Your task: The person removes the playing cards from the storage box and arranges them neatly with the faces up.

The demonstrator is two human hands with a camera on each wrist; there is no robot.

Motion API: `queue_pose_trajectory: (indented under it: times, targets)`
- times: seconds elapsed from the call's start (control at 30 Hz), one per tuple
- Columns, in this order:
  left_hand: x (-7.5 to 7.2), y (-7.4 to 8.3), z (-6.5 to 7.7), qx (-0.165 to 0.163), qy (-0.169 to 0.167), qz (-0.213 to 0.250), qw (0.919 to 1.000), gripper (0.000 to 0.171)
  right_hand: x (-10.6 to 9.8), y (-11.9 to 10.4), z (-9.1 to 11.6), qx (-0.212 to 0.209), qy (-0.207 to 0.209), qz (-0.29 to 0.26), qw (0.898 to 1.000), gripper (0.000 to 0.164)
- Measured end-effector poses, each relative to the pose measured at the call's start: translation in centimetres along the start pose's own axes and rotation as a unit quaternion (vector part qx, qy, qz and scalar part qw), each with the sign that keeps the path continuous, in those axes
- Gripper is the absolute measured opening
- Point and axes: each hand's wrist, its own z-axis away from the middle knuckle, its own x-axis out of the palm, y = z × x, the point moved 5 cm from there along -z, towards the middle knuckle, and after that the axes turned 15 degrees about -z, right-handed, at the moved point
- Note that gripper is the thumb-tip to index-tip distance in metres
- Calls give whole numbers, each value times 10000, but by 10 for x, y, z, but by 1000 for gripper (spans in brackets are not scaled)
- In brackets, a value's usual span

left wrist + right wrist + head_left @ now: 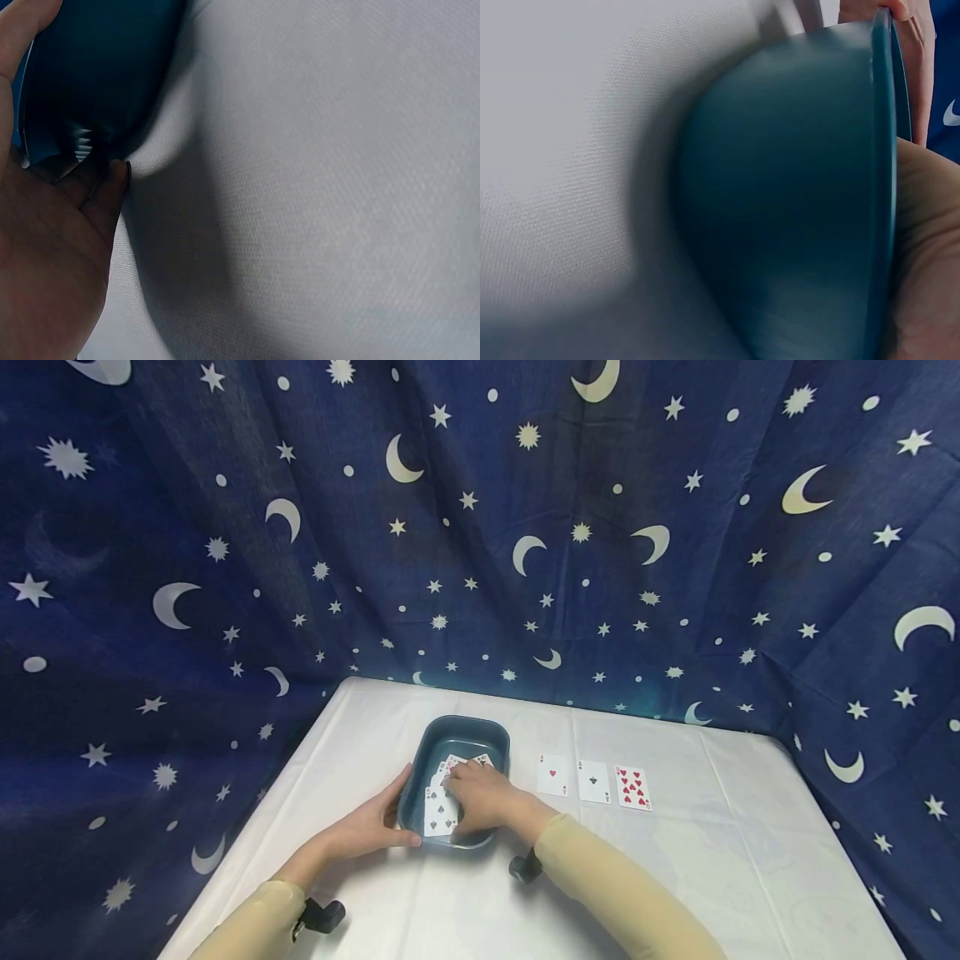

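A dark teal plastic bin [459,732] stands on the table with several playing cards [439,814] loosely overlapping inside, a spades card nearest the front. My left hand [367,825] grips its left side, the thumb by the front rim; in the left wrist view the fingers [112,187] curl against the outer wall. Over the right rim reaches my right hand [486,795], its fingers down on the cards. The bin's wall [795,165] hides those fingertips in the right wrist view, so whether they pinch a card does not show.
Right of the bin, a row of face-up cards lies on the white-covered table [712,860]: an ace of hearts [552,775], an ace of clubs [593,782] and a hearts card with several pips [633,787]. A blue moon-and-star curtain [487,527] hangs behind and at both sides.
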Motion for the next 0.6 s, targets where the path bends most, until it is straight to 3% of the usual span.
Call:
queue_pose_trajectory:
  times: [0.6]
  targets:
    - [0,1,1,-84,4,2,10000,123,4,3,-4,242,54,-85,9997,90]
